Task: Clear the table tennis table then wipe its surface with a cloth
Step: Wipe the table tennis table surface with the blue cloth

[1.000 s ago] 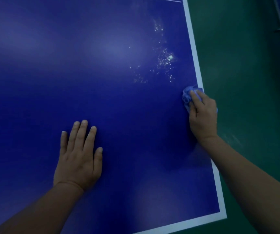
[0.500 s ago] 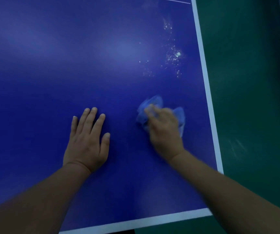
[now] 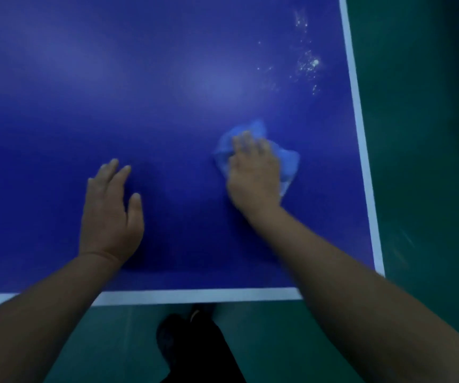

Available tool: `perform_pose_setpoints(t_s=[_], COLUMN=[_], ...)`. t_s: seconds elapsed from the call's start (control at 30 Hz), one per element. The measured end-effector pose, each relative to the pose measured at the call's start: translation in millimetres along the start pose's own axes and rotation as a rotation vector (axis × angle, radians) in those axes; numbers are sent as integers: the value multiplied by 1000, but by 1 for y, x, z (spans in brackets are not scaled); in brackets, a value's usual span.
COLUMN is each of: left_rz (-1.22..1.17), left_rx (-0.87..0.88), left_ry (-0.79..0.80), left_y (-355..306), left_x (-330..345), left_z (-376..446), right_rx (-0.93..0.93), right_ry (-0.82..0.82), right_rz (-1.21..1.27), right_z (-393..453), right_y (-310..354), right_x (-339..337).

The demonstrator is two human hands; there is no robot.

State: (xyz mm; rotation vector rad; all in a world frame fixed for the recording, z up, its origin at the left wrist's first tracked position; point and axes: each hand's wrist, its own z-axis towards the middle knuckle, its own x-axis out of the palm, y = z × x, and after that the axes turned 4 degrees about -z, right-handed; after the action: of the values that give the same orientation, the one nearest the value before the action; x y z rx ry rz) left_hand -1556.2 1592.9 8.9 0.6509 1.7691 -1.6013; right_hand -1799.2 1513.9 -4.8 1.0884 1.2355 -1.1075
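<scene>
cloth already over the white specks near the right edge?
No, the cloth under the right hand lies on the table nearer the person, clearly apart from the white specks.

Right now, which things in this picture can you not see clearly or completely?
- Cloth, head view: the right hand covers its middle, so its full shape stays hidden.
- Right hand fingers: motion blur hides how they lie.
- Table: cut off by the top and left edges.
- White specks: too small to tell what they are.
- Left hand: its palm side is hidden.
</scene>
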Motion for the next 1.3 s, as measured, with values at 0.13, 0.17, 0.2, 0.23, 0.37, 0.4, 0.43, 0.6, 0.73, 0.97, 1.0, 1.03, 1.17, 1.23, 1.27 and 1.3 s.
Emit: perform_pose_setpoints(t_s=[0.13,0.17,0.2,0.23,0.37,0.4,0.43,0.6,0.73,0.97,1.0,1.03,1.17,1.23,1.27,1.3], left_rz=[102,126,153,185,278,291,300,313,312,327,333,337,352,337,309,268], left_rx=[-44,-30,-13,4,48,49,51,43,43,36,29,20,24,101,115,99], left_ry=[-17,6,37,66,91,92,95,107,104,119,120,118,81,79,75,62], left_y=[16,17,17,19,24,25,25,25,24,21,21,20,1,-26,-43,-62], left_x=[-9,-7,-4,-1,5,5,5,5,5,5,5,5,12,27,38,51], left_z=[-53,-61,-67,-71,-75,-75,-75,-75,-75,-76,-76,-75,-74,-66,-58,-49], right_rx=[-393,-412,-404,-360,139,303,452,365,182,460,485,492,438,394,367,334], right_ry=[118,105,78,57,99,119,111,77,157,124,131,139,125,101,91,80], right_rz=[121,143,147,127,-6,14,50,47,53,43,44,38,41,45,44,41], right_z=[-91,-110,-123,-132,-136,-132,-129,-172,-201,-143,-141,-140,-133,-119,-111,-102], right_y=[85,73,50,21,-102,-118,-123,-59,-95,-142,-143,-144,-148,-154,-157,-161], right_x=[-2,0,1,2,-8,-11,-11,1,-5,-1,-1,0,-3,-5,-6,-6])
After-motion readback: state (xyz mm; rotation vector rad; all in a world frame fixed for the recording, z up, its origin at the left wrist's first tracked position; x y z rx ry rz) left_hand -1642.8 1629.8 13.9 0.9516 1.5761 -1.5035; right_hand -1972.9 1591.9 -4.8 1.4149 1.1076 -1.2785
